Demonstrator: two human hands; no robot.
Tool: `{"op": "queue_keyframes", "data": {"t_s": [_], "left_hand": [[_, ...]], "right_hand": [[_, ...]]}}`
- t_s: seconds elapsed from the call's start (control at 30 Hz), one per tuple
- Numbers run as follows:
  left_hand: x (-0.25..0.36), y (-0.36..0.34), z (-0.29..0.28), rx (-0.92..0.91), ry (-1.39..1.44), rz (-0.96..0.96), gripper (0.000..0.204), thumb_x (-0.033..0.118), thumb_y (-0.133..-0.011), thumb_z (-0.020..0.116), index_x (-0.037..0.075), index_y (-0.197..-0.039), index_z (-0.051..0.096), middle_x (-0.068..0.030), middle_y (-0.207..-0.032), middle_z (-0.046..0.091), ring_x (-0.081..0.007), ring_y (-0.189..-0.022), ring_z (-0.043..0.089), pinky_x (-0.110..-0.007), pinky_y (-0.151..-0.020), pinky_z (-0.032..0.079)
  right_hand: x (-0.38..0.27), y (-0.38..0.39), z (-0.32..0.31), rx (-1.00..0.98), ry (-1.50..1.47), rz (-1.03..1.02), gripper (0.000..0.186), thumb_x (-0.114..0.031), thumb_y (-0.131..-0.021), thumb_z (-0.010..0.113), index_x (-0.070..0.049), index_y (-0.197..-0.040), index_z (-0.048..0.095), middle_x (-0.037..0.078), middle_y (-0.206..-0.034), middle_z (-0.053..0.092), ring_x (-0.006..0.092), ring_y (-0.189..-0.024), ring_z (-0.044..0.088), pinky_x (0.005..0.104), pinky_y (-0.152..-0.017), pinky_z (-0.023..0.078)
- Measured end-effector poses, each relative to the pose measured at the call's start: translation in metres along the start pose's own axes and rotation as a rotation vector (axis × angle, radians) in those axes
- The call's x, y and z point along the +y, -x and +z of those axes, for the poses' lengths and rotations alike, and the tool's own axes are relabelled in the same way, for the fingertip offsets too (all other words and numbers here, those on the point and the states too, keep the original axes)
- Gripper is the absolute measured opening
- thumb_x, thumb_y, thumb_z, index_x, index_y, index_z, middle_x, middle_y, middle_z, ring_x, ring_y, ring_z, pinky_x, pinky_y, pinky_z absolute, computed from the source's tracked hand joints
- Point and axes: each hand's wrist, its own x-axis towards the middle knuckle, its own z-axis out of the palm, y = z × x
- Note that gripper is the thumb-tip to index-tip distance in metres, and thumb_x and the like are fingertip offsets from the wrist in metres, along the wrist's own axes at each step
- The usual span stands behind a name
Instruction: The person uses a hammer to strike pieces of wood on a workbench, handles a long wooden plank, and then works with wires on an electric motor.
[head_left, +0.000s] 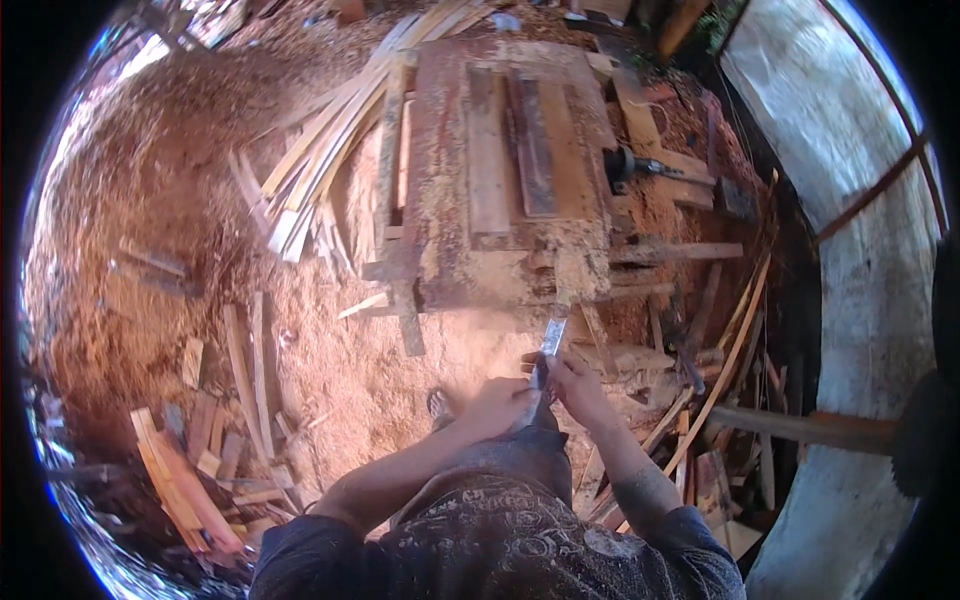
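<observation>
My left hand (507, 403) and my right hand (580, 388) are close together in front of my waist, just short of the bench's near edge. Both are closed around a narrow, flat silver strip (554, 335) with a darker part between the hands. Its bright end points away from me toward the wooden workbench (435, 190); its exact kind is unclear. On the bench, lengthwise, lie a pale board (488, 150), a darker narrow board (533, 150) and a brown board (567, 155). Sawdust coats the bench top, thickest near the front edge.
Thin wood strips (335, 150) fan out left of the bench. A dark power tool (625, 165) sits at its right edge. Offcuts (185, 480) lie at lower left, and long sticks (730, 345) lean at right beside a pale sheet wall (860, 300). Sawdust covers the ground.
</observation>
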Motion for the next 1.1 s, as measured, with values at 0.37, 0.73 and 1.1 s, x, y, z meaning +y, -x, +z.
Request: {"op": "queue_keyframes", "data": {"t_s": [0.37,0.73,1.1], "left_hand": [[-0.213,-0.139,-0.140,0.907,-0.320,-0.301,0.054,0.036,-0.095,0.054,0.008,-0.140,0.046,-0.0258,-0.140,0.045,-0.0431,-0.128,0.044,-0.058,-0.104,0.035],[-0.221,-0.277,-0.191,1.011,-0.427,-0.847,0.059,0.049,-0.102,0.030,0.007,-0.140,0.046,-0.0162,-0.150,0.040,-0.0341,-0.145,0.028,-0.056,-0.117,0.019],[-0.241,-0.283,-0.192,1.098,-0.505,-0.879,0.049,0.044,-0.098,0.046,0.007,-0.127,0.056,-0.0127,-0.137,0.052,-0.0330,-0.141,0.034,-0.057,-0.113,0.022]], "right_hand": [[-0.135,-0.193,-0.134,0.243,1.083,0.043,0.017,-0.022,-0.102,0.047,-0.007,-0.098,0.054,0.005,-0.065,0.055,0.0168,-0.056,0.055,0.0346,-0.049,0.045],[-0.339,-0.551,-0.078,-0.102,2.307,-0.393,0.035,-0.028,-0.090,0.059,0.001,-0.109,0.067,0.027,-0.096,0.067,0.0437,-0.092,0.065,0.0485,-0.081,0.052],[-0.318,-0.643,-0.005,-0.279,2.514,-0.331,0.036,-0.030,-0.088,0.063,0.005,-0.091,0.070,0.028,-0.093,0.067,0.0429,-0.092,0.066,0.0482,-0.082,0.052]]}}
